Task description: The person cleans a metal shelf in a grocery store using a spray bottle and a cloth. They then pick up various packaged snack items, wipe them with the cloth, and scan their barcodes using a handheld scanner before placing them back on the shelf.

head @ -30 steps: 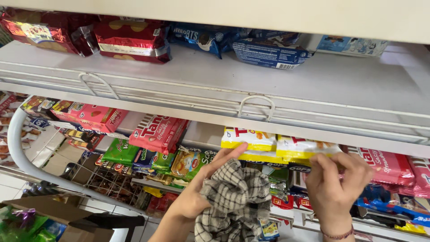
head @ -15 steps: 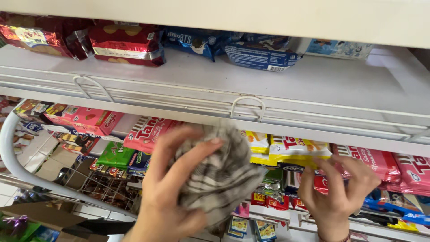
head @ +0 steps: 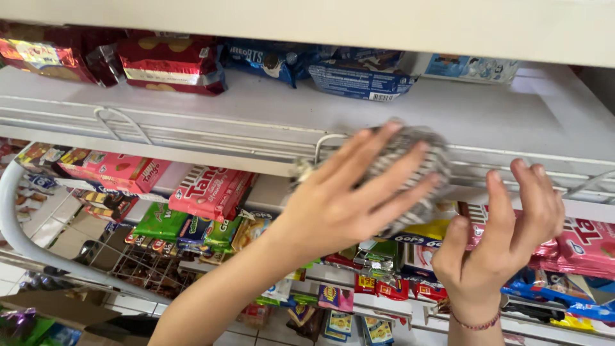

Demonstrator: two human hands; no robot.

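left hand (head: 349,202) grip bunched the checked cloth (head: 410,163) against the white shelf (head: 256,109) | right hand (head: 500,240) fingers spread, holding nothing

Left hand (head: 349,205) w/ the checked cloth (head: 410,170) has gone up: a sec ago it was low, below the yellow snack packs w/ the cloth hanging down bunched; half a sec ago at the lower shelf front; now fingers spread, pressing the cloth vs. the wire rail (head: 211,131) at the edge of the upper white shelf (head: 269,106). Cloth now balled up and blurred, covers the yellow packs (head: 435,229) that showed plainly before; only a strip shows beneath it. Right hand (head: 503,240) rose too, from gripping the pack row to held open, fingers up, in front of the pink packs (head: 586,247). View has shifted slightly as well.
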